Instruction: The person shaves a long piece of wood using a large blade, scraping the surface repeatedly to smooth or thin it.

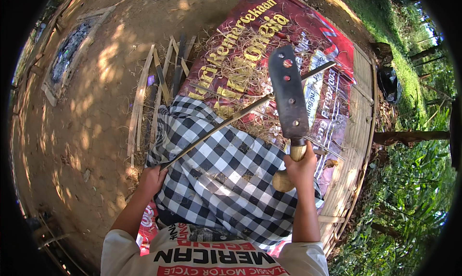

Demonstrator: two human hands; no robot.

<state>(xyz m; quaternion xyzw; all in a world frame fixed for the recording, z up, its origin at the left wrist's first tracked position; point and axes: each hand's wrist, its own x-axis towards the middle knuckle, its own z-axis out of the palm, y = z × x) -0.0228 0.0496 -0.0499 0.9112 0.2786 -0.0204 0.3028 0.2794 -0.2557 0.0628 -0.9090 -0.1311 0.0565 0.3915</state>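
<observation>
My right hand [303,169] is closed round the wooden handle of a large cleaver-like knife [288,93], whose broad dark blade has several holes and points away from me. In my left hand [153,179] is the near end of a long thin bamboo strip [221,130]. The strip slants up to the right, passes behind the blade, and its dark far end shows beyond it. A black-and-white checked cloth [216,165] covers my lap under both hands. Curly bamboo shavings [240,59] lie heaped beyond the cloth.
A red printed banner [211,59] lies under the shavings on a bamboo slat platform [358,131]. Several split bamboo pieces [140,103] lie at the left on the dirt ground [91,141]. A framed ash pit [72,50] is at far left; green plants [399,208] grow at right.
</observation>
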